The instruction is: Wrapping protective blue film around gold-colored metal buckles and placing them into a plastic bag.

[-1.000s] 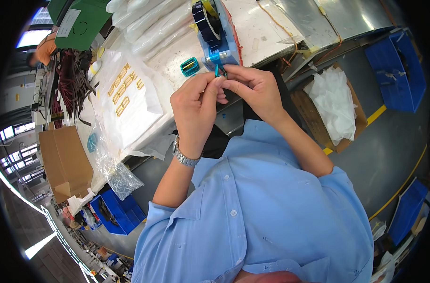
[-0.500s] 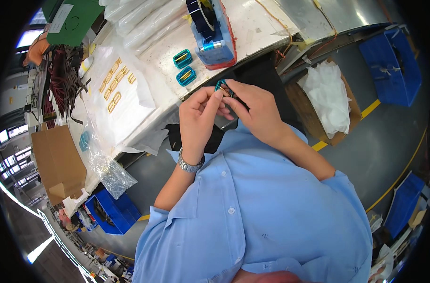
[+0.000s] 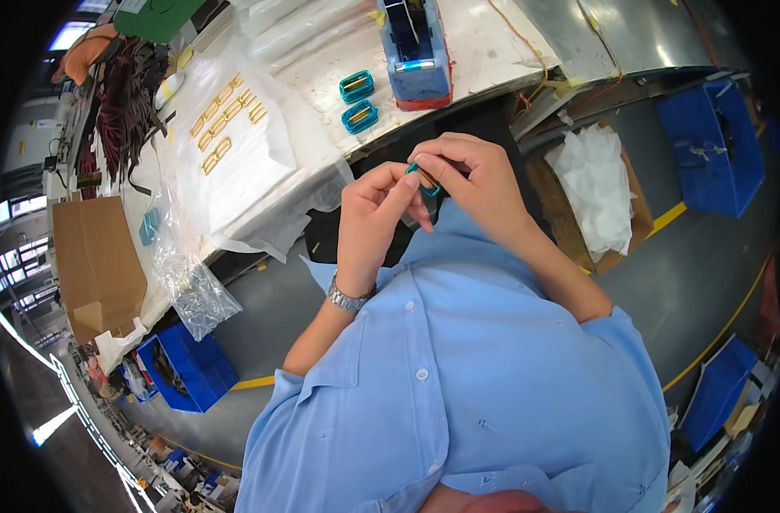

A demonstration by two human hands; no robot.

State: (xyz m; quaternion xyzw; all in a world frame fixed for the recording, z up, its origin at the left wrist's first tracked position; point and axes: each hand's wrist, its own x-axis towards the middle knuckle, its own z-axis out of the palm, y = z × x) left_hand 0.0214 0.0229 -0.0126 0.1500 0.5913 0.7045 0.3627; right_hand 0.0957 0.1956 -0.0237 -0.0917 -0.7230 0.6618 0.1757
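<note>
A gold buckle with teal film round its edge (image 3: 433,188) is held between my two hands, just off the table's front edge. My left hand (image 3: 374,209) pinches one side of it between thumb and fingers. My right hand (image 3: 478,178) is closed on the other side, and its fingertips hide part of the film. On the table ahead lie two more buckles edged in teal, a far one (image 3: 356,86) and a near one (image 3: 359,117). Beside them stands a blue tape dispenser (image 3: 420,75) with a red base.
Several bare gold buckles (image 3: 217,156) lie in rows on a white sheet (image 3: 257,175) to the left. A clear plastic bag (image 3: 197,295) hangs over the table's edge by a cardboard box (image 3: 99,265). To my right, a carton holds white wrapping (image 3: 597,188), near a blue bin (image 3: 710,150).
The view has shifted, so the table sits higher in it. Both hands still hold the buckle, which has turned a little, and my right fingers have shifted on its edge.
</note>
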